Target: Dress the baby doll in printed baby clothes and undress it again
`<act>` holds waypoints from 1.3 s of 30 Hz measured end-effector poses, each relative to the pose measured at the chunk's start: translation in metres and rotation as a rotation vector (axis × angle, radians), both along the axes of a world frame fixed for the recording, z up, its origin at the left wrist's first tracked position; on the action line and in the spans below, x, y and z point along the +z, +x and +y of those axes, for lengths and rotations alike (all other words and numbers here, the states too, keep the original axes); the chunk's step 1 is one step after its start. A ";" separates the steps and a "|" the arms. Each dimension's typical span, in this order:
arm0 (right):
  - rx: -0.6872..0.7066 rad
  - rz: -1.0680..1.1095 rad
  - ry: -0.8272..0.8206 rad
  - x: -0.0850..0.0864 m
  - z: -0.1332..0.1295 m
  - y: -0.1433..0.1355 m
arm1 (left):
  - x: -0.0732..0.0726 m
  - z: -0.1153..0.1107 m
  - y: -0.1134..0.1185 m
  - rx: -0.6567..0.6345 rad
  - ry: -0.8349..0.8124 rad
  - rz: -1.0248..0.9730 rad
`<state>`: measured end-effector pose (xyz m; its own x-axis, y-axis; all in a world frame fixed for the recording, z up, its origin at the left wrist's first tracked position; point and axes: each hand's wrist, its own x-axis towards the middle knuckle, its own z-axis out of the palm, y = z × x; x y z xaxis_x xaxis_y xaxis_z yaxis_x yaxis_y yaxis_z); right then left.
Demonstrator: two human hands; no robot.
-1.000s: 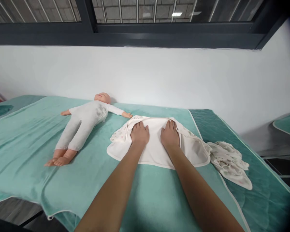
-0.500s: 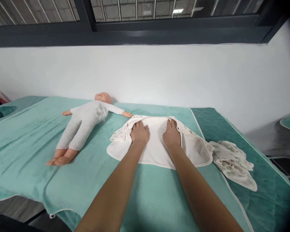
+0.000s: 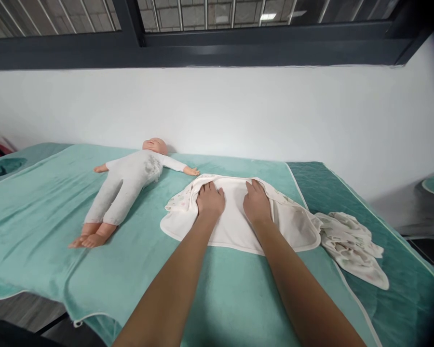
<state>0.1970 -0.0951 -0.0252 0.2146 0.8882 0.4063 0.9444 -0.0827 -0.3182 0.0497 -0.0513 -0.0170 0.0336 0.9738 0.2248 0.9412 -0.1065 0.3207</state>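
A white baby garment (image 3: 233, 207) lies spread on the bed with its plain inner side up. Folded-back side parts show a small floral print. My left hand (image 3: 210, 198) rests palm down on its left part, fingers stretched toward the upper edge and thumb apart. Opposite it, my right hand (image 3: 256, 201) lies on the right part with its index finger extended; the flap beside it partly hides the other fingers. To the left, a baby doll (image 3: 130, 176) in a white suit lies on its back, one hand close to the garment's upper left corner.
A crumpled printed cloth (image 3: 352, 246) lies to the right, touching the garment's side. Beneath everything are a light green cover (image 3: 58, 202) and a darker green quilted mat (image 3: 401, 270). A white wall (image 3: 217, 111) with a dark window frame (image 3: 260, 46) stands behind the bed.
My right hand's index finger now stands out more, its tip a little further left along the upper edge. The garment's upper edge looks slightly more rounded. The doll has not moved.
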 end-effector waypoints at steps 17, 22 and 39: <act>0.017 0.016 -0.209 -0.005 0.031 -0.034 | -0.004 0.001 0.001 -0.010 0.031 0.031; -0.003 -0.049 -0.248 -0.013 0.031 -0.036 | -0.009 0.004 0.001 -0.021 0.026 0.004; 0.033 -0.055 -0.116 -0.011 0.020 -0.038 | 0.006 -0.059 -0.081 -0.325 0.255 -0.295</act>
